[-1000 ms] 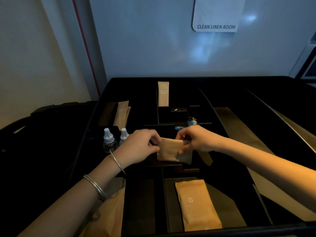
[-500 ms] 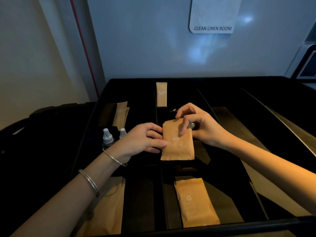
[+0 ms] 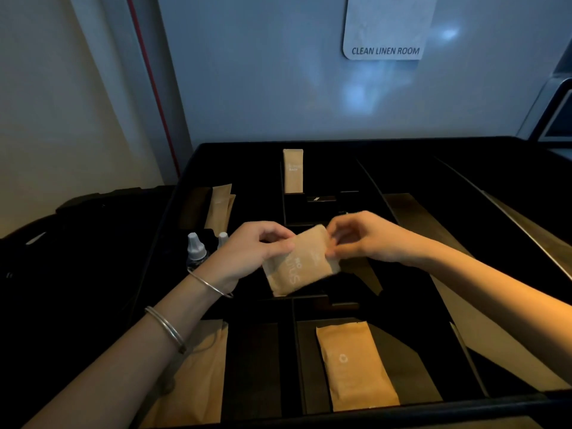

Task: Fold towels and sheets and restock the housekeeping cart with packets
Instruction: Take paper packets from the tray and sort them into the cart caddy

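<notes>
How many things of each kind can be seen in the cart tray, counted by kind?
Brown paper packets: 5 (held by both hands, near middle, near left, far middle, far left; the far left one may be more than one)
Small bottles with white caps: 2
Total: 7

packet (image 3: 301, 261) tilted, lowered since a moment ago

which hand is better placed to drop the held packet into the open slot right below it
Left, probably. The left hand grips the brown packet along its side with more of it in hand, while the right hand only pinches its far corner. The slot sits directly beneath.
</notes>
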